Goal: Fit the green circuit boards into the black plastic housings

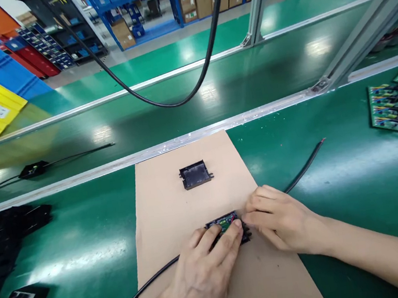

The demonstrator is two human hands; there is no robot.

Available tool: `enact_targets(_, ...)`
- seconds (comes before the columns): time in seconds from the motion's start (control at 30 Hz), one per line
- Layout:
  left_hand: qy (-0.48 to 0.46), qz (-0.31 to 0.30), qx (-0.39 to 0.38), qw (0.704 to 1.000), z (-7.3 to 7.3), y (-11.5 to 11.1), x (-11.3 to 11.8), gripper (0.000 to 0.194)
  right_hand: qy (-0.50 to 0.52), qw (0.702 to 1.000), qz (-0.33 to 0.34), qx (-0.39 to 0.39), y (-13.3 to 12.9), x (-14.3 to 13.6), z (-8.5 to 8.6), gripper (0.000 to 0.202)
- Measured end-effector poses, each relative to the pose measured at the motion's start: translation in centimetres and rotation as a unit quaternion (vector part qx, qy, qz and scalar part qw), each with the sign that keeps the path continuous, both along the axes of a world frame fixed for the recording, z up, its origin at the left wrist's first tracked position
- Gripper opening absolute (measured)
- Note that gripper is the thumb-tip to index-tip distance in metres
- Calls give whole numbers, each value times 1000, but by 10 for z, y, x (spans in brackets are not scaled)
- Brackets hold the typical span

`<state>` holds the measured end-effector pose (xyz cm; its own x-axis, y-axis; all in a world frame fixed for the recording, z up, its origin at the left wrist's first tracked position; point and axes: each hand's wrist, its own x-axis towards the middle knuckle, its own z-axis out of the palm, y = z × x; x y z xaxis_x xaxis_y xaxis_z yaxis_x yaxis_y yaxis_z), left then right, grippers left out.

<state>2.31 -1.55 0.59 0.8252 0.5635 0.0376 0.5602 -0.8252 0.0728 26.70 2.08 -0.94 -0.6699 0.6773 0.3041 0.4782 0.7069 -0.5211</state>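
Observation:
A small black case with a green circuit board (224, 222) inside lies on a brown cardboard sheet (168, 197). The fingers of my left hand (209, 267) press on the board and the case. At the case's right end, my right hand (281, 218) has its fingers pinched together around something I cannot make out, near where a black cable (306, 166) runs off to the upper right. Another black cable (152, 278) leads to the lower left, passing behind my left hand. Farther up the cardboard sits a second black case (195, 174), hollow side up.
Black plastic parts (6, 243) are piled at the left on the green table (90, 217). Boards with cables (386, 107) lie at the far right. A metal rail (169, 145) crosses behind the cardboard, and a thick black cable (174, 104) hangs above.

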Motion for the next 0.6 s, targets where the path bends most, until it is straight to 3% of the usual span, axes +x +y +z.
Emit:
enact_targets(0.2, -19, 40, -58, 997, 8, 2, 8, 61, 0, 1000, 11, -28, 3, -3, 2, 24)
enact_targets(0.3, -37, 29, -99, 994, 12, 5, 4, 60, -7, 1000, 7, -29, 3, -3, 4, 23)
enact_targets(0.4, -137, 20, -117, 983, 18, 10, -8, 54, -3, 1000, 10, -17, 2, -1, 6, 19)
enact_targets(0.5, -259, 88, -114, 955, 23, 16, -24, 38, 20, 1000, 9, 4, 2, 3, 7, 18)
enact_targets(0.6, -255, 160, -158, 941, 22, 22, -35, 18, 56, 997, -9, 52, 0, 5, 10, 22)
